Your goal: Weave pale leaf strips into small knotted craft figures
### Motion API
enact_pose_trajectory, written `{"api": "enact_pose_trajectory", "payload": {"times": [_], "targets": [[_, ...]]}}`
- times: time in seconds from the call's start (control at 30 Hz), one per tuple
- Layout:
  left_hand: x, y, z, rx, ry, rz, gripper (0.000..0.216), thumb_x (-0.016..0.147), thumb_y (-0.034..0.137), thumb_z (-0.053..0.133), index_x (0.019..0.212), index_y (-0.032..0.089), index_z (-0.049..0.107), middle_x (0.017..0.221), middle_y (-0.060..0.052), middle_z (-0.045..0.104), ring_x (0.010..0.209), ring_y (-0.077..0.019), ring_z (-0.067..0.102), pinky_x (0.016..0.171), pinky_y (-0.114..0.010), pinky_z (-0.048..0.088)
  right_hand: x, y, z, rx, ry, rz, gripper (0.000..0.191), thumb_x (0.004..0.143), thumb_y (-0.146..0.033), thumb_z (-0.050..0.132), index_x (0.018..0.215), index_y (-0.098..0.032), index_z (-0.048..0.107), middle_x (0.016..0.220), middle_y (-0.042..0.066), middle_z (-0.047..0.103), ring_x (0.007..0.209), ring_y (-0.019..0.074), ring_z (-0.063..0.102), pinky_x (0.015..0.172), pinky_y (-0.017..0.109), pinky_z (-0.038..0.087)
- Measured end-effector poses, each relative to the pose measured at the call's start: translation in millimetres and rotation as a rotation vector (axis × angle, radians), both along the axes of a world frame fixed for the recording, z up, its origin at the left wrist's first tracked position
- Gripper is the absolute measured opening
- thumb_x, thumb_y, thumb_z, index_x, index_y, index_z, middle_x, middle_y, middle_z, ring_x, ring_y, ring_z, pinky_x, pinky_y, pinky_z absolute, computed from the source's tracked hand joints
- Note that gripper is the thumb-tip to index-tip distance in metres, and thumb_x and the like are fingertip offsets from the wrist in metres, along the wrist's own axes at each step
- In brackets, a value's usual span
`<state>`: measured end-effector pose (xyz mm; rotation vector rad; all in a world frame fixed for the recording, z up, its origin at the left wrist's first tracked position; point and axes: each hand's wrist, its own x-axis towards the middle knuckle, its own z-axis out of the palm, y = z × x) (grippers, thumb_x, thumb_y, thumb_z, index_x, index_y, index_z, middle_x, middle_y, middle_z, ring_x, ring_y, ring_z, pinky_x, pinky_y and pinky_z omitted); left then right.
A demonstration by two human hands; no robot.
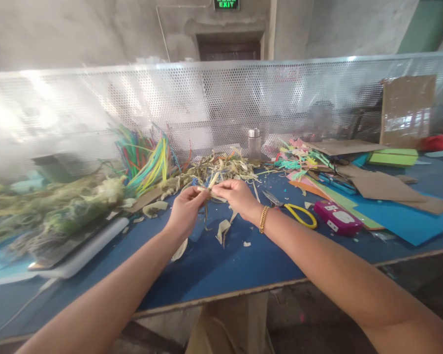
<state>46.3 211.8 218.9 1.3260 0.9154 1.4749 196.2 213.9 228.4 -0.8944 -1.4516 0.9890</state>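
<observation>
Both hands meet mid-surface (214,265) on a leaf strip (211,189) — scissors (293,209) just right, leaf pile (221,169) behind, straws (147,160) back-left, tray (84,250) far left, paper sheets (387,196) right.

A craft workshop, bare concrete walls and a green exit sign (226,4) overhead, a long blue table (221,265) strewn with paper scraps, coloured strips (147,157), scissors (293,209), cardboard (387,187), a perforated metal screen (206,103) stood behind.
</observation>
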Motion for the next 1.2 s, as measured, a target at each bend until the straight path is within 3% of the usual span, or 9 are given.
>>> {"api": "enact_pose_trajectory", "payload": {"times": [0.1,0.23,0.4,0.57,0.7,0.8,0.93,1.03,1.2], "targets": [[0,1,-2.8,0.023,0.033,0.018,0.030,0.065,0.037,0.080,0.067,0.016,0.060,0.056,0.005,0.051,0.048,-0.0052,0.039,0.049,-0.020,0.031,2,1,-1.8,0.137,-0.214,-0.084,0.013,0.072,-0.026,0.072,0.082,-0.017,0.074,0.072,0.002,0.070,0.061,0.0105,0.056,0.059,0.024,0.042],[2,1,-4.2,-0.047,0.025,-0.074,0.030,0.061,0.036,0.082,0.070,0.016,0.061,0.066,0.001,0.061,0.061,-0.0098,0.054,0.060,-0.023,0.041,7,2,-2.3,0.185,-0.429,-0.201,0.013,0.075,-0.028,0.071,0.081,-0.017,0.075,0.062,0.000,0.066,0.052,0.0092,0.049,0.053,0.023,0.035],[-4,1,1.2,-0.057,0.134,-0.105,0.030,0.059,0.033,0.083,0.077,0.016,0.067,0.070,0.000,0.064,0.065,-0.0112,0.056,0.068,-0.026,0.045,14,10,-5.0,0.124,-0.436,-0.188,0.010,0.074,-0.026,0.072,0.078,-0.017,0.074,0.065,0.001,0.068,0.054,0.0093,0.052,0.054,0.023,0.036],[-18,7,10.1,-0.122,0.160,-0.269,0.023,0.066,0.032,0.072,0.081,0.015,0.073,0.086,-0.008,0.069,0.083,-0.0206,0.064,0.078,-0.032,0.051,21,18,-8.8,-0.002,-0.323,-0.071,0.013,0.067,-0.026,0.078,0.074,-0.016,0.073,0.067,0.001,0.069,0.058,0.0099,0.055,0.058,0.022,0.041],[-26,13,11.5,-0.033,0.400,-0.225,0.019,0.067,0.034,0.069,0.076,0.018,0.075,0.081,-0.007,0.071,0.080,-0.0217,0.063,0.072,-0.030,0.051,22,16,-6.7,-0.079,-0.253,0.044,0.013,0.063,-0.024,0.081,0.069,-0.017,0.072,0.065,0.000,0.068,0.058,0.0097,0.055,0.059,0.023,0.041],[-32,16,12.0,0.088,0.612,-0.196,0.020,0.066,0.039,0.074,0.073,0.020,0.076,0.073,-0.004,0.070,0.068,-0.0186,0.059,0.061,-0.026,0.046,22,14,-5.7,-0.108,-0.272,0.068,0.011,0.062,-0.022,0.080,0.066,-0.017,0.071,0.061,-0.001,0.066,0.057,0.0095,0.053,0.057,0.023,0.040],[-39,19,16.1,0.154,0.724,-0.117,0.025,0.065,0.044,0.076,0.062,0.020,0.072,0.059,-0.001,0.061,0.055,-0.0131,0.049,0.051,-0.023,0.036,24,15,-5.7,-0.119,-0.318,0.062,0.009,0.062,-0.021,0.079,0.065,-0.016,0.071,0.060,-0.001,0.065,0.057,0.0092,0.052,0.059,0.023,0.039],[-39,15,20.5,0.163,0.689,-0.066,0.029,0.068,0.046,0.073,0.058,0.019,0.068,0.059,-0.001,0.057,0.055,-0.0119,0.045,0.051,-0.023,0.034,25,15,-5.9,-0.127,-0.367,0.041,0.011,0.061,-0.023,0.079,0.063,-0.017,0.070,0.059,-0.002,0.063,0.057,0.0094,0.051,0.060,0.024,0.038],[-30,5,19.4,0.092,0.466,-0.256,0.029,0.075,0.045,0.069,0.065,0.017,0.065,0.081,-0.006,0.065,0.064,-0.0123,0.048,0.058,-0.023,0.038,19,13,-11.3,-0.135,-0.394,0.047,0.011,0.060,-0.023,0.078,0.061,-0.016,0.069,0.057,-0.003,0.061,0.056,0.0089,0.049,0.060,0.024,0.036]]}}
